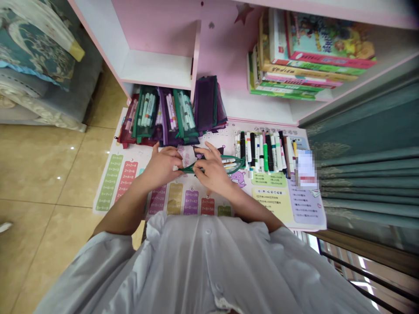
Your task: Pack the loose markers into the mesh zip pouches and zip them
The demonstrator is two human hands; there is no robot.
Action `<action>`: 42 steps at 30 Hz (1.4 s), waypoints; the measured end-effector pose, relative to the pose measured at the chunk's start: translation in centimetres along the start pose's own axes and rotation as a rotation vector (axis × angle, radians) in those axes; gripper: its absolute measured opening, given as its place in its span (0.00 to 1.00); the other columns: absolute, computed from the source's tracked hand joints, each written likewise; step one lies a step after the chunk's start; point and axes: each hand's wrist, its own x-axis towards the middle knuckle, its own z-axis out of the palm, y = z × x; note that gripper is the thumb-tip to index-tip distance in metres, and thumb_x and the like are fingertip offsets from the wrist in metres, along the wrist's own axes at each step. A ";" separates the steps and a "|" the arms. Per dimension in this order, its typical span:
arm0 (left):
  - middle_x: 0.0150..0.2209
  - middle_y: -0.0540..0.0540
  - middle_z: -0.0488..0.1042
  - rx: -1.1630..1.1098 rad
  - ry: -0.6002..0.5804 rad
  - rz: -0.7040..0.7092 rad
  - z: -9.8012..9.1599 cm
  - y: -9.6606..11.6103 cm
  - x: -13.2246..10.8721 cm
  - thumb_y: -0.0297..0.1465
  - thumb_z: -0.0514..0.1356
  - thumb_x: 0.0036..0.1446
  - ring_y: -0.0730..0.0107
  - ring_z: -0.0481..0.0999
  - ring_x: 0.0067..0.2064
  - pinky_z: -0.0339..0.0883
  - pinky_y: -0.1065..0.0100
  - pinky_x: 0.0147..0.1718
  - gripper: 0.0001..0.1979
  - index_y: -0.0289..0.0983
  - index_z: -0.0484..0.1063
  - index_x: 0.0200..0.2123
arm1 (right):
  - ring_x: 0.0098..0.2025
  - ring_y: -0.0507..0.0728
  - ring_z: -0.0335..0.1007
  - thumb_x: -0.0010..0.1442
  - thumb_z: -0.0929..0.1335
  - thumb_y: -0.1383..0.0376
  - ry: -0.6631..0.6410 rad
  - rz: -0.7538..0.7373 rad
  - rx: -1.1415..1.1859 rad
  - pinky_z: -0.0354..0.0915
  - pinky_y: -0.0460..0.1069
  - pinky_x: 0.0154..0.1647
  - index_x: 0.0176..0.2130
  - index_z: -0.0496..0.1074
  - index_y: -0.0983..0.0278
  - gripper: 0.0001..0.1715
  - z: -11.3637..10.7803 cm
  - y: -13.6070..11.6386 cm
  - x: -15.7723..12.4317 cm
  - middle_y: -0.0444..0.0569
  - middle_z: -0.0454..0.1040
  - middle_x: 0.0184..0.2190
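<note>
Green-edged mesh pouch (pixel 236 162): it is held low over the printed chart mat, between both hands, with marker pens (pixel 228 162) visible at its right end.

Left hand (pixel 161 168): the grip is closed on the pouch's left end, which appears to keep the pouch drawn taut.

Right hand (pixel 212 168): the grip is closed around the green edge near the middle, and the mouth seems to be kept spread by this hold.

Loose markers (pixel 262 152): these are laid parallel on the mat, just right of the pouch, apparently so that each can be reached easily.

Filled mesh pouches (pixel 147 111): these are stood in an overlapping row beyond the hands, with markers seen through the green and purple mesh.

Dark purple pouch (pixel 205 104): this is propped at the right of that row; its contents cannot be made out.

Chart mat (pixel 109 183): it is spread on the tiled floor (pixel 42 174), against the pink-and-white shelf unit (pixel 157 69).

Picture books (pixel 310 56): these are stacked on the shelf unit.
</note>
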 end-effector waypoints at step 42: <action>0.42 0.47 0.80 0.000 0.014 -0.003 0.1 -0.5 0.0 0.33 0.69 0.49 0.50 0.71 0.56 0.39 0.35 0.64 0.02 0.43 0.79 0.28 | 0.70 0.72 0.48 0.57 0.66 0.68 -0.016 0.102 -0.009 0.45 0.74 0.67 0.24 0.74 0.62 0.12 -0.9 1.2 -0.1 0.52 0.71 0.57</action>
